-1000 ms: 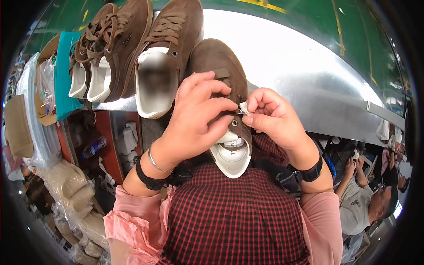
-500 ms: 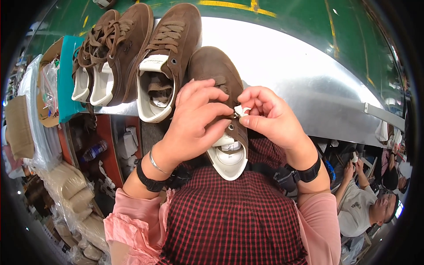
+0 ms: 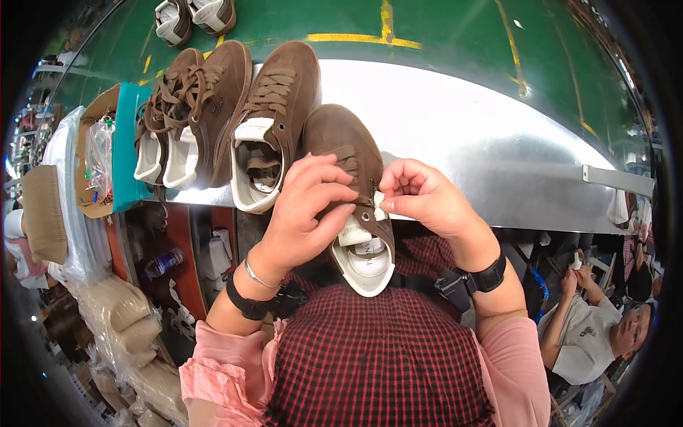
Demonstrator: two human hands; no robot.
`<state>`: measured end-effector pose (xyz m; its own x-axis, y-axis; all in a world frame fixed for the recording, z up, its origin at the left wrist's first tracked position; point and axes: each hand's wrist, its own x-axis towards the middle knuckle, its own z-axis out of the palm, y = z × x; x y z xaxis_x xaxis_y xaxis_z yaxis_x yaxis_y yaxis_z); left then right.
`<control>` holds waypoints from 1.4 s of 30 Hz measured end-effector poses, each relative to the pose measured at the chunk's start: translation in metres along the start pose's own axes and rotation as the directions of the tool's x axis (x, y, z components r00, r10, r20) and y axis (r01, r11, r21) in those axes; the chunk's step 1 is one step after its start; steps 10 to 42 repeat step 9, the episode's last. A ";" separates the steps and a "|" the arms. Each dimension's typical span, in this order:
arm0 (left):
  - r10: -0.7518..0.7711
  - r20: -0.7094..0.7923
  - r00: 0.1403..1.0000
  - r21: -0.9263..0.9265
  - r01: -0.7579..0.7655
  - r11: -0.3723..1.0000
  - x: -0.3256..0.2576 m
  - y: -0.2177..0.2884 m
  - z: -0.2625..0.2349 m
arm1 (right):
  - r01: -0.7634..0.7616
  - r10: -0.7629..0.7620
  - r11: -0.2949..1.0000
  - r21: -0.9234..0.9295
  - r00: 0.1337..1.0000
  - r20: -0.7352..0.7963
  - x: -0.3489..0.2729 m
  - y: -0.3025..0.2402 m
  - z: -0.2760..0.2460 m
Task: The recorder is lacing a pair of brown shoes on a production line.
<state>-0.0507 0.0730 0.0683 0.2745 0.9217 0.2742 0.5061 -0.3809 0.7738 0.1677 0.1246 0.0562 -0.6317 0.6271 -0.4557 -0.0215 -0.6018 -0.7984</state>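
In front of me a brown lace-up sneaker [image 3: 340,132] points away, its white-lined heel opening toward my apron. A small crumpled white scrap [image 3: 379,205], paper or cloth, is pinched between the thumb and forefinger of my right hand [image 3: 427,196], against the sneaker's right eyelet edge. My left hand [image 3: 306,203] lies over the sneaker's left side. Its thumb and forefinger are drawn close together by the laces and tongue; what they hold, if anything, is hidden. Another brown sneaker [image 3: 288,78] stands just left of it, with brown lace bundled inside.
Farther left lean a second pair of brown sneakers [image 3: 220,92] and a teal-sided carton [image 3: 131,135] with plastic bags. Two more shoes [image 3: 212,14] stand on the green surface [image 3: 455,28] beyond the metal table [image 3: 512,164]. A bottle [image 3: 163,262] lies below left; a co-worker [image 3: 597,334] sits right.
My left fingertips have drawn left, away from the white scrap. The right hand still pinches it, slightly lower on the sneaker. The view has tilted, bringing the far shoes into sight.
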 end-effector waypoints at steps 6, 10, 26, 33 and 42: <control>-0.017 -0.035 0.999 -0.041 0.015 0.999 -0.010 0.008 -0.008 | 0.270 -0.373 0.887 -0.375 0.897 -0.237 -0.013 0.023 0.001; 0.011 -0.018 1.000 -0.005 -0.011 1.000 -0.020 0.017 -0.016 | 0.504 -0.733 0.489 -0.712 0.680 -0.022 -0.030 0.015 0.018; 0.011 -0.018 1.000 -0.005 -0.011 1.000 -0.020 0.017 -0.016 | 0.504 -0.733 0.489 -0.712 0.680 -0.022 -0.030 0.015 0.018; 0.011 -0.018 1.000 -0.005 -0.011 1.000 -0.020 0.017 -0.016 | 0.504 -0.733 0.489 -0.712 0.680 -0.022 -0.030 0.015 0.018; 0.011 -0.018 1.000 -0.005 -0.011 1.000 -0.020 0.017 -0.016 | 0.504 -0.733 0.489 -0.712 0.680 -0.022 -0.030 0.015 0.018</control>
